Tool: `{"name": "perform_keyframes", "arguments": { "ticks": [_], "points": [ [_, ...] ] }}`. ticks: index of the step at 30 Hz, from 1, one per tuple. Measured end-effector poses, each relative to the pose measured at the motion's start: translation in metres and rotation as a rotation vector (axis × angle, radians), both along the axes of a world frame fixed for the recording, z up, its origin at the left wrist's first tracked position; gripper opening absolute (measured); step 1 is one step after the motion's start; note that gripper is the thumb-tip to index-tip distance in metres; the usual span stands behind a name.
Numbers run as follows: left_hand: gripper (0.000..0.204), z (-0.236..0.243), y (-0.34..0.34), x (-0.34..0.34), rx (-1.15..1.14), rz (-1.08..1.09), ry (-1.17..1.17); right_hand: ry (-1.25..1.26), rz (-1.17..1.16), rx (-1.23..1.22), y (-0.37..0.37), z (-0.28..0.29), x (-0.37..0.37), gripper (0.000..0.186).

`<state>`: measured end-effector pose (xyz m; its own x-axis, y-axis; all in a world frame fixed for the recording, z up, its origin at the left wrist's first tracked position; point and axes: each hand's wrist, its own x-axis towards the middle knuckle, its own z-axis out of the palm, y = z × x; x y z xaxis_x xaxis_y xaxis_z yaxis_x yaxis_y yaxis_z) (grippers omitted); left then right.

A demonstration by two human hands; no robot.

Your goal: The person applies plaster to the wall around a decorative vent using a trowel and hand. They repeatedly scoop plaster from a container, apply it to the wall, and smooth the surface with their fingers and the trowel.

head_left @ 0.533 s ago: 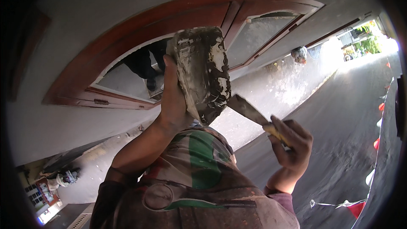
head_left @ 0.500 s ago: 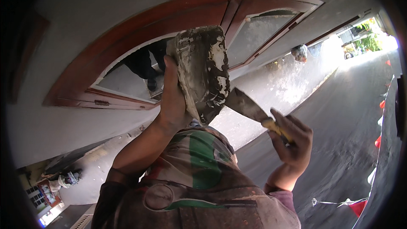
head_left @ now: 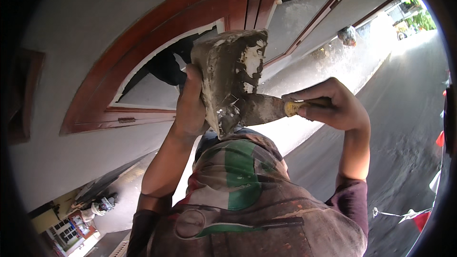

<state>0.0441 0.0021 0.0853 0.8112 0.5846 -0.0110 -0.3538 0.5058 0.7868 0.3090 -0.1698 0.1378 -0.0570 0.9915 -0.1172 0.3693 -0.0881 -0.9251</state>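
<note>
My left hand (head_left: 189,109) grips the side of a mud-crusted rectangular container (head_left: 221,66), smeared grey-brown with pale flaky patches, held upright in the middle of the view above my stained shirt (head_left: 243,171). At its right, my right hand (head_left: 333,104) is closed on the yellow handle of a putty knife (head_left: 262,109). The broad, dirty blade lies level against the container's lower right part, where its tip is hard to make out from the smears. The fingers of my left hand behind the container are hidden.
A red-brown arched frame (head_left: 109,71) with glazed panels is set in the grey wall (head_left: 76,33). A bundled bag (head_left: 347,35) is by the wall, upper right. Grey pavement (head_left: 390,114) runs along the right, with red-and-white bunting (head_left: 420,219) at the edge. Assorted items (head_left: 100,207) lie lower left.
My right hand has risen, swinging the knife from a downward slant to nearly level, its blade further onto the container. The camera's view of the frame and wall has shifted somewhat.
</note>
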Motion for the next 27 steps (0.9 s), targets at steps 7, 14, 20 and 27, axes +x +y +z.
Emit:
{"name": "perform_keyframes", "arguments": {
  "ticks": [7, 14, 20, 27],
  "points": [
    [0.090, -0.003, 0.003, 0.000, 0.208, 0.113, 0.074, 0.179, -0.015, -0.264, 0.020, -0.004, 0.000, 0.031],
    [0.088, -0.026, 0.008, -0.006, 0.393, 0.292, 0.113, 0.346, -0.176, -0.315, 0.014, 0.003, -0.030, 0.034],
    [0.097, -0.091, 0.016, -0.023, 0.328, 0.326, -0.155, 0.362, -0.232, -0.091, -0.010, -0.009, -0.076, 0.031],
    [0.097, -0.094, 0.017, -0.027, -0.202, 0.020, -0.449, 0.699, -0.289, -0.127, -0.009, -0.029, -0.082, 0.033]
  ]
}}
